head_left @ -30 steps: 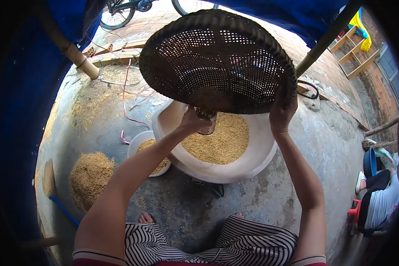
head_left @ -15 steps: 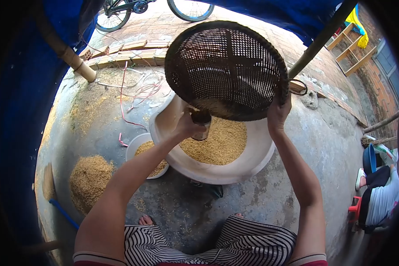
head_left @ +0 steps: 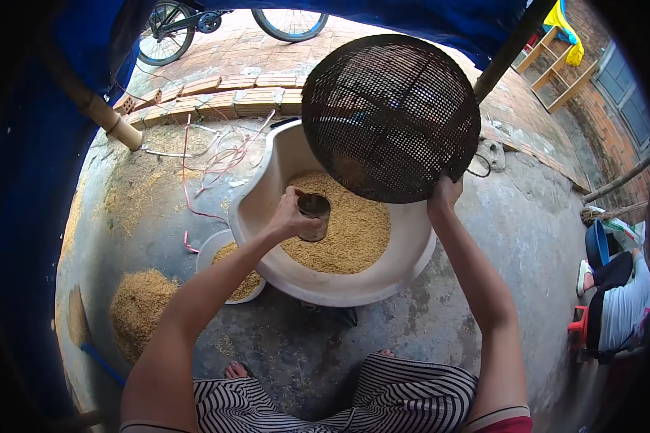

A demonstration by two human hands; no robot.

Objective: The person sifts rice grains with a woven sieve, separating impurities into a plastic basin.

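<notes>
A small metal can (head_left: 315, 225) is gripped in my left hand (head_left: 290, 215), its dark mouth facing up, above the grain (head_left: 350, 238). That golden grain lies in a large pale tub (head_left: 404, 267) on the floor. My right hand (head_left: 446, 191) grasps the lower right rim of a round, dark woven sieve (head_left: 393, 108). The sieve is tilted up over the far side of the tub, and light shows through its mesh. A darker patch, perhaps grain, lies low on its left side. A wire loop sticks out from its right rim.
A white basin (head_left: 249, 289) of grain stands left of the tub, near a heap of husk-like grain (head_left: 141, 307). Pink and white cords (head_left: 224, 159) lie by a brick edge (head_left: 224, 105). Bamboo poles (head_left: 115, 126) flank the spot. Another person (head_left: 625, 310) is seated at right.
The sieve has tipped more upright and shifted right. My left hand with the can has moved from the sieve's lower edge down and left, over the grain.
</notes>
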